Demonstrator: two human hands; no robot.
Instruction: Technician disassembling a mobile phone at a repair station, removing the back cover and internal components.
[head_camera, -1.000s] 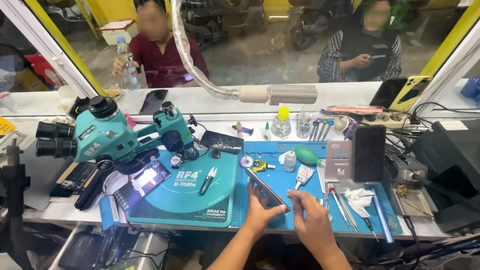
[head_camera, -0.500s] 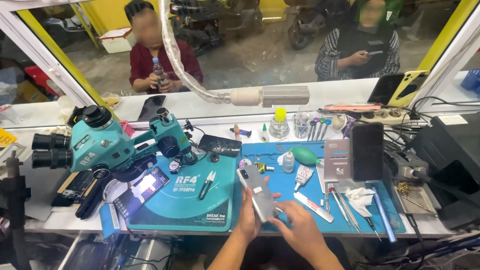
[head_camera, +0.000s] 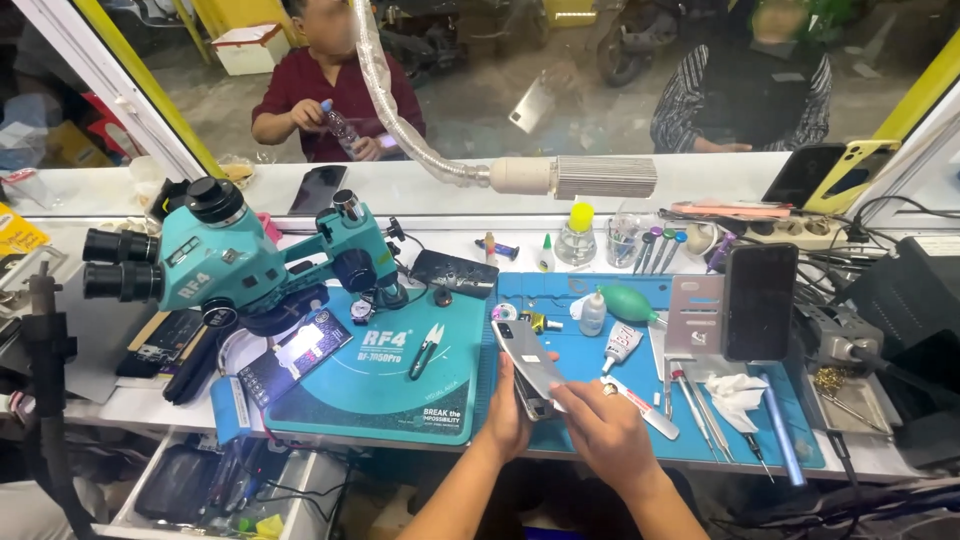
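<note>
The silver phone (head_camera: 530, 365) — lying flatter a moment ago, now tilted up above the blue mat (head_camera: 640, 420) — sits gripped in the left hand (head_camera: 508, 415) while the right hand (head_camera: 600, 425) pinches its lower edge, suggesting closer inspection.

One microscope (head_camera: 215, 262), one blue mat (head_camera: 640, 400), one pair of tweezers (head_camera: 427, 350), two hands, left hand (head_camera: 507, 420) and right hand (head_camera: 607, 432), sharing one silver phone (head_camera: 528, 362); two people behind the glass.

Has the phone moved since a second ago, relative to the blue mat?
Yes. The phone has been lifted off the blue mat and tilted up, held by the left hand and right hand.
</note>
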